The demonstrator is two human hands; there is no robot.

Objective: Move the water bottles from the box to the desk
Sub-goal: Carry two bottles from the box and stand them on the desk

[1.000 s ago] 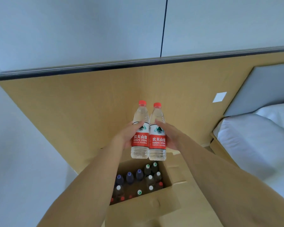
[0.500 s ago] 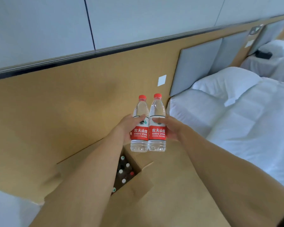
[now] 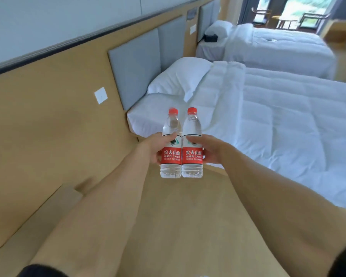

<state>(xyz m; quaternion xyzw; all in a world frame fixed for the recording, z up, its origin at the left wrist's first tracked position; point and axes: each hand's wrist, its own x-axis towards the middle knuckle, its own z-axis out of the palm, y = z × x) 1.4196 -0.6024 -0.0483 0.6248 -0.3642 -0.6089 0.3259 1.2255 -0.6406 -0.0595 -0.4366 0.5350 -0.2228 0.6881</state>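
Observation:
Two clear water bottles with red caps and red labels are held upright side by side in front of me. My left hand (image 3: 153,148) grips the left bottle (image 3: 170,154) around its label. My right hand (image 3: 210,149) grips the right bottle (image 3: 192,154) the same way. The two bottles touch each other. A cardboard flap (image 3: 48,216) of the box shows at the lower left under my left arm; the inside of the box is out of view. No desk is in view.
A wooden wall panel (image 3: 38,126) with a white switch (image 3: 100,95) runs along the left. A white bed (image 3: 268,126) with a pillow (image 3: 178,76) lies right of the bottles, a second bed (image 3: 278,47) beyond it. Chairs and a small table (image 3: 284,21) stand by the far window.
My view has swung to the right, away from the box, whose bottles have dropped out of sight. Both hands keep the same hold on the two bottles. The beds now fill the right side.

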